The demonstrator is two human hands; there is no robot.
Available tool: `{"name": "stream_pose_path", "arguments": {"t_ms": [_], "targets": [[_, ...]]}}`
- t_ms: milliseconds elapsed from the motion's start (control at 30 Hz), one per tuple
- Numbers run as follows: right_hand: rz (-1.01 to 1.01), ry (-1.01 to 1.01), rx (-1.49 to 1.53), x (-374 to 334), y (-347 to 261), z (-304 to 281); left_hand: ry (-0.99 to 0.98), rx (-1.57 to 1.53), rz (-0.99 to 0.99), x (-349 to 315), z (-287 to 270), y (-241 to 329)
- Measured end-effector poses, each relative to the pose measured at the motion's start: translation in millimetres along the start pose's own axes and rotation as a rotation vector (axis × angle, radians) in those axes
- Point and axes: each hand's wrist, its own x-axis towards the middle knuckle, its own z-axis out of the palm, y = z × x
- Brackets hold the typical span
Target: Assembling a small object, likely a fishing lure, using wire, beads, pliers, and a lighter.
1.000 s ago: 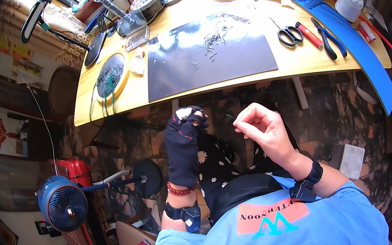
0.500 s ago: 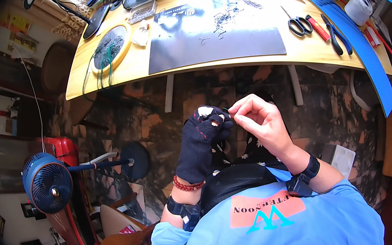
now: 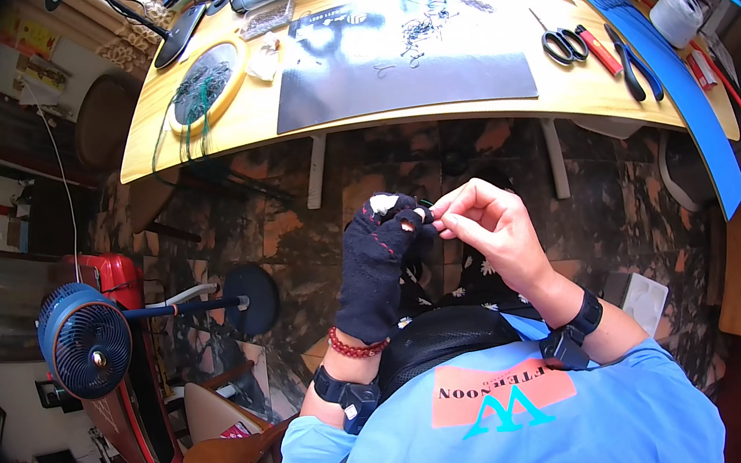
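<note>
My left hand [image 3: 369, 265], in a black glove worn through at the fingers, is held closed above my lap. My right hand [image 3: 500, 225] is bare, its thumb and forefinger pinched together against the left fingertips. A speck of green shows where the fingertips meet, but what they hold is too small to make out. Beyond my hands, a glossy dark board [image 3: 402, 85] lies on the table, with a pile of small dark hook-like pieces [image 3: 420, 30] on it. To its left, a yellow-rimmed round tray [image 3: 240, 70] holds dark bits and green threads [image 3: 199, 104] that hang over its rim.
Black-handled scissors [image 3: 564, 47], a red stick-like item [image 3: 599, 51] and pliers [image 3: 635, 71] lie at the right of the wooden table [image 3: 141, 150]. A long blue board [image 3: 710, 155] juts past the table's edge. A standing fan [image 3: 88, 342] is at the left.
Both hands stay together, fingertips meeting, with only a slight shift of the fingers. The whole view has tilted a little.
</note>
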Motion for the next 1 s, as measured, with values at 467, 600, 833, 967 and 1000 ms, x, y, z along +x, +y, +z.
{"name": "stream_pose_path", "arguments": {"t_ms": [467,600,833,967,1000], "targets": [[-0.003,-0.001,0.023,1,4,-5,-0.035,-0.024,-0.014,4,-4,-7],[-0.008,0.000,0.042,2,5,-5,-0.039,-0.007,-0.015,6,-6,-10],[-0.005,0.008,0.034,2,7,-4,-0.040,0.005,0.008,5,-7,-12],[0.007,0.009,0.021,2,9,-5,-0.059,0.063,-0.010,8,-10,-14],[0.011,0.008,0.018,2,9,-5,-0.061,0.081,-0.015,9,-10,-14]]}}
